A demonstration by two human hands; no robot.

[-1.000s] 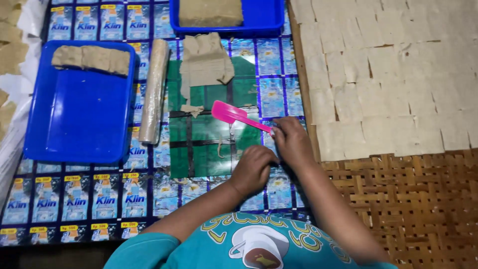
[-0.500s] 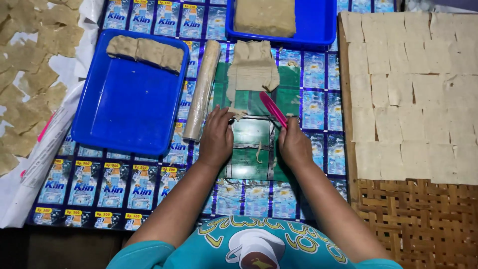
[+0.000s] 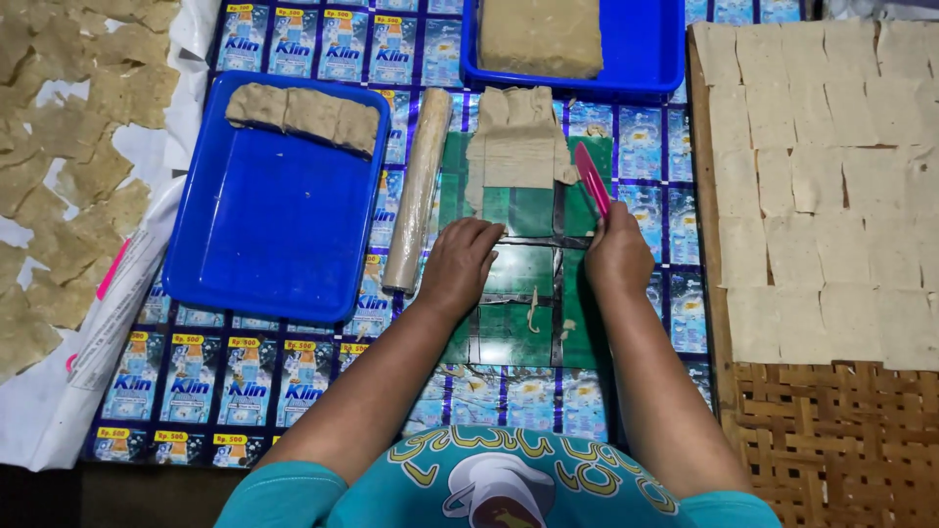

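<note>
My left hand point(image 3: 462, 262) rests palm down on a green work mat point(image 3: 518, 313), its fingers near the lower edge of a flat sheet of tan dough point(image 3: 516, 147). My right hand point(image 3: 614, 252) grips a pink plastic knife point(image 3: 592, 176) whose blade points up along the right edge of the dough sheet. A dough-dusted rolling pin point(image 3: 418, 191) lies just left of my left hand.
A blue tray point(image 3: 264, 244) at the left holds a few dough blocks point(image 3: 303, 115). Another blue tray point(image 3: 646, 59) at the top holds a dough slab point(image 3: 540, 37). Cut dough squares point(image 3: 831, 186) cover a woven mat at the right; irregular pieces point(image 3: 59, 196) lie at the far left.
The view has shifted toward the mat. My left hand moved up onto the green mat beside the rolling pin. The pink knife swung from lying across the mat to pointing up along the dough's right edge.
</note>
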